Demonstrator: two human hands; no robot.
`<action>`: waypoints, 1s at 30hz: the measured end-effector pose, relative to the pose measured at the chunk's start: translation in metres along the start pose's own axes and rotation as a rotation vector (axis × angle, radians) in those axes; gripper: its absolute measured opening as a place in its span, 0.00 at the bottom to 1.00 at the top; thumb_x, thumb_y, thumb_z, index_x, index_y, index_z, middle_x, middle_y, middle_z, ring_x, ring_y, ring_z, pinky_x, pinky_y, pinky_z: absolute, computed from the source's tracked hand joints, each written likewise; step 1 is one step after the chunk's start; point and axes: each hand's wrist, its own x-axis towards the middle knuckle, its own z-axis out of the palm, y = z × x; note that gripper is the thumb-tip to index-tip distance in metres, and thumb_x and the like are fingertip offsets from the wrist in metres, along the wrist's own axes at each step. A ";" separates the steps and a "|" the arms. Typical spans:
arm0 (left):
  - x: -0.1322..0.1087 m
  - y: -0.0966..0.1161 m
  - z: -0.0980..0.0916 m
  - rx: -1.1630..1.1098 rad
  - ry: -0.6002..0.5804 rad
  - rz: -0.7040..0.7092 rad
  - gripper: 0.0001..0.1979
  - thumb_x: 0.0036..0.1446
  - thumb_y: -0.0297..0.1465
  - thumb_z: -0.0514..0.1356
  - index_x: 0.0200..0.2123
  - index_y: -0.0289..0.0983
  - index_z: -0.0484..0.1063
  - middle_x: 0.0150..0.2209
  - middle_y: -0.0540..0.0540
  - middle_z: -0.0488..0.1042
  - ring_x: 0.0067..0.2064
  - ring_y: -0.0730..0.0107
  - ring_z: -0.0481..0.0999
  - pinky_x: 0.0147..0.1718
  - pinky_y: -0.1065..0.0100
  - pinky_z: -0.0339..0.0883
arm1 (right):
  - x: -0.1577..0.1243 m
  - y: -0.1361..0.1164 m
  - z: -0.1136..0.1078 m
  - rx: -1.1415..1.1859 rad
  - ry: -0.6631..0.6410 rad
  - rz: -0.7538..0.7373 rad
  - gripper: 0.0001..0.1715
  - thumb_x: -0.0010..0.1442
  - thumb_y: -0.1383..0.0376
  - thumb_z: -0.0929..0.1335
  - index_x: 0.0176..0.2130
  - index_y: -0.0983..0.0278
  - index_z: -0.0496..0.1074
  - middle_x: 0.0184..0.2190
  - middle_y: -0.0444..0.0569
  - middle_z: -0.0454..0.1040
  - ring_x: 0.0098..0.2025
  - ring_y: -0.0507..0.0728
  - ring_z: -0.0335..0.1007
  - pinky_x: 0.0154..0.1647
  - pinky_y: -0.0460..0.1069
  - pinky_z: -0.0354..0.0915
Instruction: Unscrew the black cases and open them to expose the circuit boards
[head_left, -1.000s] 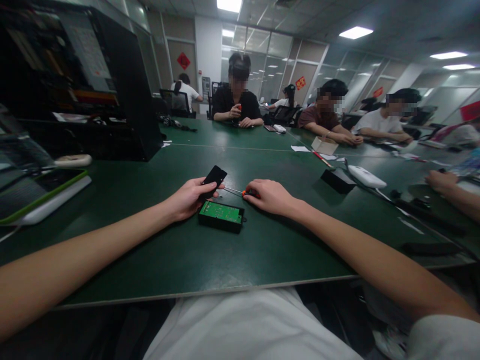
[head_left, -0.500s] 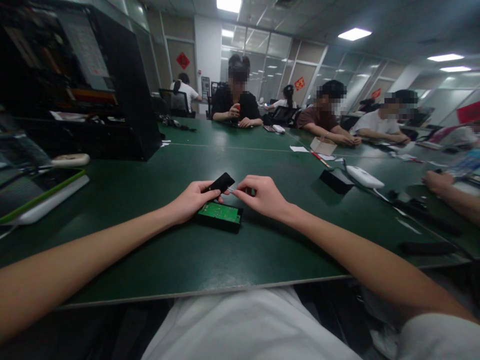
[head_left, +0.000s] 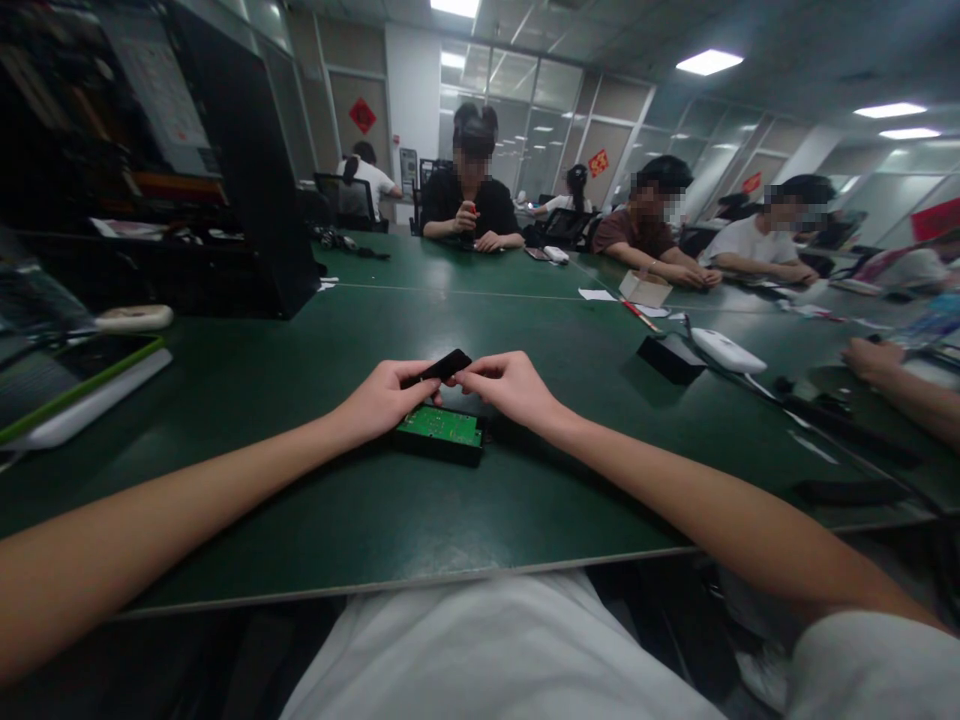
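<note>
Cover [head_left: 445, 365], a small black plate, is pinched at both ends: the left hand [head_left: 382, 398] has thumb and fingers closed on its near end, and the right hand [head_left: 508, 385] nips its far end with the fingertips. It hangs tilted just above the far edge of the case [head_left: 441, 434], a black tray with a green board [head_left: 441, 425] lying bare in it, on the green table [head_left: 315, 500] straight ahead. To handle it well, I judge the pinch should stay light and on the edges, both hands level, so the plate neither flexes nor drops onto the board. Farther right lie a black box [head_left: 670, 357] and a white unit [head_left: 727, 351]. Across the table other people sit at work. A tray [head_left: 82, 395] rests at far left
</note>
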 end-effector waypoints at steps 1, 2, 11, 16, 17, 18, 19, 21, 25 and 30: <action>0.000 0.002 -0.001 0.051 -0.008 0.045 0.16 0.63 0.39 0.60 0.47 0.35 0.79 0.32 0.47 0.77 0.33 0.66 0.74 0.32 0.69 0.64 | 0.001 0.000 0.000 0.032 -0.011 0.025 0.19 0.54 0.55 0.72 0.34 0.70 0.81 0.26 0.48 0.76 0.25 0.47 0.61 0.27 0.44 0.55; 0.000 0.004 -0.002 0.109 -0.012 0.102 0.15 0.64 0.37 0.59 0.47 0.35 0.79 0.33 0.47 0.77 0.35 0.66 0.75 0.34 0.68 0.65 | 0.001 0.000 0.001 0.070 -0.021 0.051 0.21 0.53 0.54 0.72 0.32 0.70 0.80 0.24 0.48 0.74 0.23 0.46 0.59 0.25 0.44 0.53; -0.004 0.015 -0.004 0.416 0.070 0.407 0.18 0.64 0.24 0.54 0.54 0.33 0.76 0.42 0.43 0.78 0.41 0.64 0.76 0.42 0.66 0.67 | 0.001 0.001 0.001 0.395 -0.107 0.205 0.26 0.46 0.51 0.76 0.39 0.67 0.79 0.34 0.48 0.74 0.25 0.44 0.58 0.21 0.42 0.44; -0.003 0.012 -0.005 0.438 0.064 0.440 0.18 0.64 0.23 0.54 0.54 0.33 0.75 0.46 0.41 0.79 0.46 0.63 0.77 0.46 0.66 0.68 | 0.003 0.004 -0.001 0.493 -0.165 0.242 0.26 0.43 0.52 0.77 0.37 0.67 0.78 0.33 0.47 0.73 0.25 0.44 0.57 0.20 0.43 0.43; -0.003 0.012 -0.005 0.444 0.063 0.442 0.18 0.64 0.24 0.54 0.54 0.33 0.76 0.46 0.41 0.79 0.46 0.63 0.77 0.47 0.66 0.68 | 0.003 0.005 -0.001 0.504 -0.165 0.249 0.26 0.43 0.52 0.77 0.37 0.67 0.77 0.32 0.46 0.73 0.24 0.44 0.57 0.20 0.43 0.43; -0.003 0.013 -0.005 0.453 0.060 0.445 0.17 0.65 0.24 0.54 0.53 0.33 0.76 0.46 0.41 0.79 0.46 0.63 0.77 0.47 0.65 0.68 | 0.004 0.006 -0.001 0.511 -0.162 0.255 0.25 0.42 0.53 0.78 0.36 0.67 0.77 0.31 0.45 0.72 0.24 0.44 0.56 0.20 0.43 0.43; -0.003 0.013 -0.005 0.462 0.059 0.452 0.17 0.65 0.25 0.54 0.53 0.34 0.76 0.47 0.41 0.79 0.47 0.63 0.77 0.47 0.65 0.68 | 0.004 0.007 -0.002 0.516 -0.156 0.260 0.25 0.41 0.54 0.78 0.35 0.67 0.76 0.30 0.45 0.71 0.23 0.44 0.56 0.20 0.43 0.42; -0.003 0.014 -0.005 0.479 0.058 0.470 0.16 0.66 0.25 0.54 0.53 0.34 0.76 0.47 0.41 0.79 0.47 0.63 0.77 0.47 0.64 0.68 | 0.005 0.007 -0.002 0.523 -0.145 0.263 0.24 0.40 0.55 0.78 0.34 0.67 0.75 0.28 0.44 0.70 0.23 0.44 0.56 0.20 0.43 0.41; -0.003 0.015 -0.005 0.495 0.056 0.488 0.16 0.67 0.26 0.53 0.53 0.34 0.75 0.47 0.41 0.79 0.47 0.63 0.78 0.47 0.64 0.69 | 0.006 0.006 0.000 0.521 -0.127 0.241 0.23 0.41 0.57 0.78 0.34 0.68 0.75 0.26 0.42 0.69 0.22 0.43 0.53 0.20 0.43 0.40; -0.004 0.014 -0.005 0.510 0.074 0.497 0.16 0.67 0.26 0.53 0.54 0.34 0.75 0.48 0.41 0.79 0.48 0.63 0.78 0.48 0.64 0.70 | 0.003 0.005 0.000 0.497 -0.135 0.218 0.22 0.43 0.56 0.78 0.35 0.67 0.76 0.28 0.43 0.70 0.23 0.44 0.56 0.21 0.43 0.44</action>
